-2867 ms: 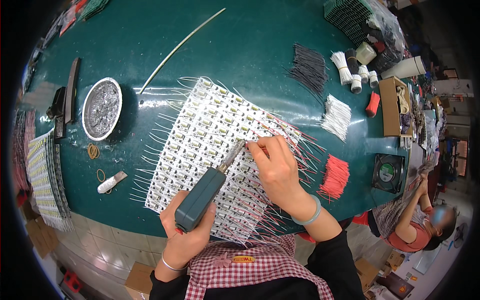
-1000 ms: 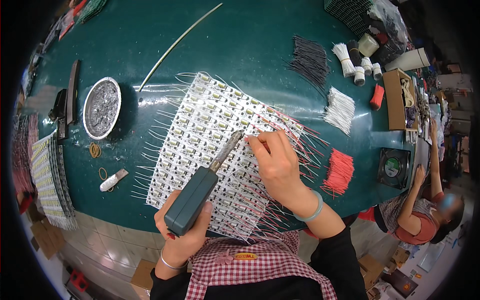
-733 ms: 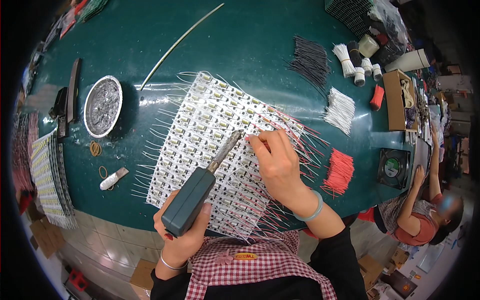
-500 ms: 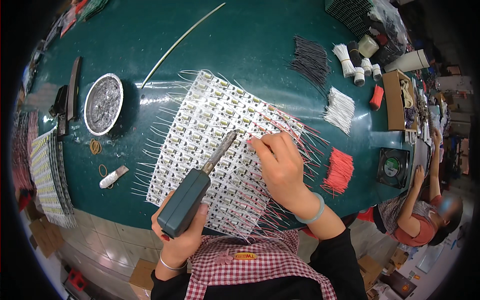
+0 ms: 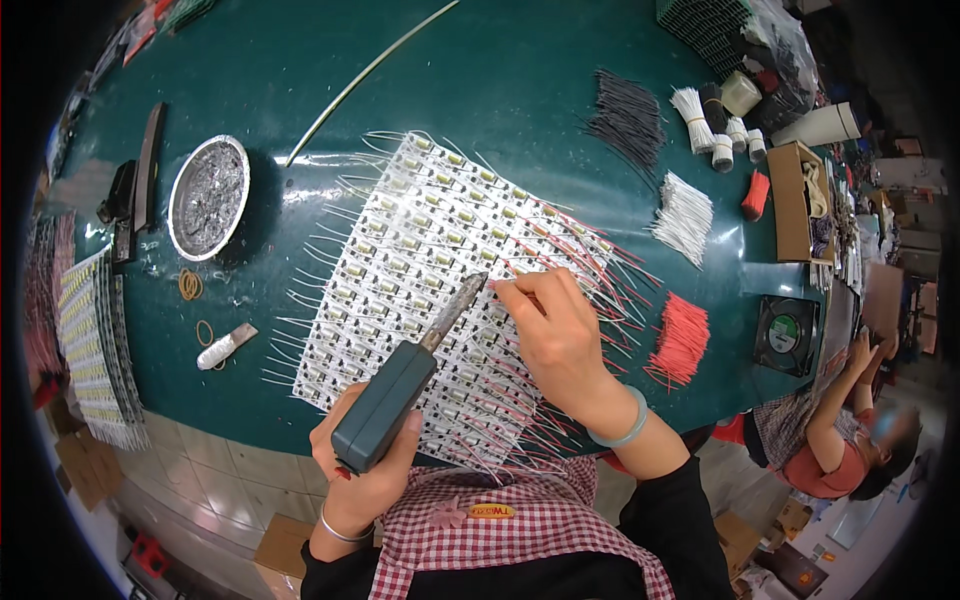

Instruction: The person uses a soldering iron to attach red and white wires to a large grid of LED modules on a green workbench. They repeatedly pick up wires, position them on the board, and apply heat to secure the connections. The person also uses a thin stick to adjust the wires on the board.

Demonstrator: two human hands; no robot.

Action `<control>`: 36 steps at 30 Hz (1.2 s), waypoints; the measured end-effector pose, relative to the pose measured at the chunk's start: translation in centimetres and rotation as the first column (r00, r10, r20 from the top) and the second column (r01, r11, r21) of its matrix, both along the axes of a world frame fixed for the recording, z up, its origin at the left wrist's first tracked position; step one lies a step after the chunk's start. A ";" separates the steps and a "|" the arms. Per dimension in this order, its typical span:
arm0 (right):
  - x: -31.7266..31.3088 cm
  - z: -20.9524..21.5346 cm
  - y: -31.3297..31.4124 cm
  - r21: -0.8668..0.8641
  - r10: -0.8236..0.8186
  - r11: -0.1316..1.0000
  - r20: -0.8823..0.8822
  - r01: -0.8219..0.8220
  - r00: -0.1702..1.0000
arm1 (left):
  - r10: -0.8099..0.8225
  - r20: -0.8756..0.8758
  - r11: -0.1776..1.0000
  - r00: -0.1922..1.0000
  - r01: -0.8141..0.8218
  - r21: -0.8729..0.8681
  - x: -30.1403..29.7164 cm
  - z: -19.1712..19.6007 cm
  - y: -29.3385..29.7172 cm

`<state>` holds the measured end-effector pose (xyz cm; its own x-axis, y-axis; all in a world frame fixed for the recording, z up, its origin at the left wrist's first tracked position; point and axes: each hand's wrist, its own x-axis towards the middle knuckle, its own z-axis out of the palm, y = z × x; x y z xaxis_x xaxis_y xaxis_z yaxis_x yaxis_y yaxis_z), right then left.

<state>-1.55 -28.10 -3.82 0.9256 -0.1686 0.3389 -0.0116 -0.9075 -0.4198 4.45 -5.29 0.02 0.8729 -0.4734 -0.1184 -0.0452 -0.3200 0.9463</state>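
Observation:
A sheet of white circuit boards point(image 5: 385, 290) lies on the green table in front of me, rows of small components across it. Thin white wires stick out along its left edge, and red and white ones trail off the right. My left hand point(image 5: 368, 492) is wrapped round the dark green body of a soldering gun point(image 5: 385, 405). Its metal tip slants up to the middle of the sheet, close to the fingertips of my right hand point(image 5: 560, 335). Those fingers are pinched low over the boards on a thin red wire, mostly hidden by them.
Bundles of black wires point(image 5: 625, 120), white wires point(image 5: 683, 220) and red wires point(image 5: 680, 340) lie to the right. A round foil-lined dish point(image 5: 208, 200) sits at left, near rubber bands point(image 5: 189, 285). A small fan point(image 5: 785, 336) stands before a co-worker point(image 5: 825, 455) at far right.
The soldering gun has shifted slightly right, its tip now nearer my right fingertips. My right hand has moved slightly left. At far right the co-worker's hands have come together.

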 end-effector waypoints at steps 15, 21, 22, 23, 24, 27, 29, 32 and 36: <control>0.1 0.1 0.1 -0.014 0.014 1.000 -0.011 -0.014 1.000 | -0.036 0.116 0.998 0.993 0.031 0.048 -0.1 -0.3 -0.3; 0.1 0.2 0.2 -0.032 0.015 0.999 -0.008 -0.015 1.000 | -0.044 0.085 0.999 0.995 0.041 0.032 0.0 -0.2 -0.1; 0.1 0.1 0.2 -0.032 0.014 0.999 -0.005 -0.014 1.000 | -0.033 0.079 0.999 0.996 0.033 0.011 0.1 -0.1 -0.1; 0.1 0.1 0.2 -0.032 0.014 0.999 -0.003 -0.014 1.000 | -0.022 0.073 1.000 0.997 0.021 0.021 0.1 0.0 -0.1; 0.1 0.1 0.2 -0.035 0.011 0.999 -0.005 -0.011 1.000 | -0.011 0.067 0.999 0.998 0.009 0.031 0.1 0.3 0.0; 0.1 0.2 0.3 -0.041 0.004 0.999 -0.013 -0.005 1.000 | 0.013 0.053 1.000 0.998 -0.013 -0.004 -0.1 0.1 0.3; 0.1 0.3 0.3 -0.041 -0.001 0.999 -0.022 0.000 1.000 | 0.020 0.041 0.999 0.999 -0.019 -0.026 -0.1 -0.1 0.4; 0.1 0.1 0.3 -0.037 -0.003 0.999 0.004 0.003 1.000 | 0.030 0.019 0.999 0.999 -0.030 -0.024 -0.2 0.0 0.5; 0.0 0.4 0.4 -0.070 0.002 0.998 0.068 0.002 0.998 | 0.053 0.000 0.998 0.999 -0.053 -0.022 -0.4 0.1 0.8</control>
<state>-1.50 -27.73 -3.44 0.9001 -0.1423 0.4119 0.0147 -0.9347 -0.3551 4.02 -4.48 0.08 0.8968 -0.4291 -0.1079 -0.0293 -0.3011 0.9531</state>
